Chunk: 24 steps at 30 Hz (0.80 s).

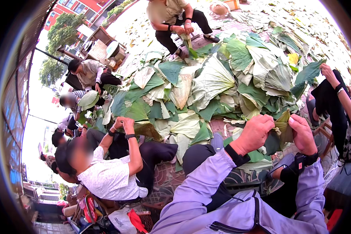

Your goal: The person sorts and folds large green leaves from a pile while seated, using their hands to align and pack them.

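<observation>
Both my hands are raised over the near right edge of a large heap of lotus leaves (213,82), some green, some pale and dried. My left hand (253,131) pinches the edge of a folded green leaf (284,128) between thumb and fingers. Close by on the right, my right hand (302,134) grips the same leaf's other side, thumb uppermost. The leaf hangs down between the two hands, and part of it is hidden behind my fingers. Each wrist wears a dark band.
Co-workers sit around the heap: one at left in a white shirt (114,175), one across (175,17), one at right by a wooden stool (323,137), others farther left. More leaves cover the paving behind. A straw hat (220,8) lies at the top; bags (125,219) stand lower left.
</observation>
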Available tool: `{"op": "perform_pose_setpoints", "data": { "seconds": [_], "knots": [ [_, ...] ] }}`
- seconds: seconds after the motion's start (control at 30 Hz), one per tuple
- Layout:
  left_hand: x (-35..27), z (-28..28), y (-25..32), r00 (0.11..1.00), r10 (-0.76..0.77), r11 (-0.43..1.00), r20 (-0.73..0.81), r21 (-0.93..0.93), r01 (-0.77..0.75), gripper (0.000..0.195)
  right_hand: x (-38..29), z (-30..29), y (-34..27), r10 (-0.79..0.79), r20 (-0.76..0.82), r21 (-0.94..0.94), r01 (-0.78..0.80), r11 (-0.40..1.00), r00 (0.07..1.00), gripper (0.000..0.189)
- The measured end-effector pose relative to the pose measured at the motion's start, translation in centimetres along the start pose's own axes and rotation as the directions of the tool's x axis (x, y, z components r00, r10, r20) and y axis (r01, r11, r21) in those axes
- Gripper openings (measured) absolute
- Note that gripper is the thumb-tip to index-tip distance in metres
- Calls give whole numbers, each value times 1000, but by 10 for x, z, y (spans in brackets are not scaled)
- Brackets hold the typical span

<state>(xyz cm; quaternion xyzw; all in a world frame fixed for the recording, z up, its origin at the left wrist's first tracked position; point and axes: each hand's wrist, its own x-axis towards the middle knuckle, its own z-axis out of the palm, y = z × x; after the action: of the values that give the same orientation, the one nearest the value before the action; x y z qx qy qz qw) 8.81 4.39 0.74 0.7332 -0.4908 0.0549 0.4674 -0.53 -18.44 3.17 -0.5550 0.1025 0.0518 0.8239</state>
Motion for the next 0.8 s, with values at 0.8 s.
{"op": "perform_pose_setpoints", "data": {
  "seconds": [0.8],
  "knots": [
    [-6, -5, 6, 986, -165, 962, 35, -215, 168, 31, -4, 10, 1, -65, 104, -389, 100, 916, 992, 24]
  ]
}}
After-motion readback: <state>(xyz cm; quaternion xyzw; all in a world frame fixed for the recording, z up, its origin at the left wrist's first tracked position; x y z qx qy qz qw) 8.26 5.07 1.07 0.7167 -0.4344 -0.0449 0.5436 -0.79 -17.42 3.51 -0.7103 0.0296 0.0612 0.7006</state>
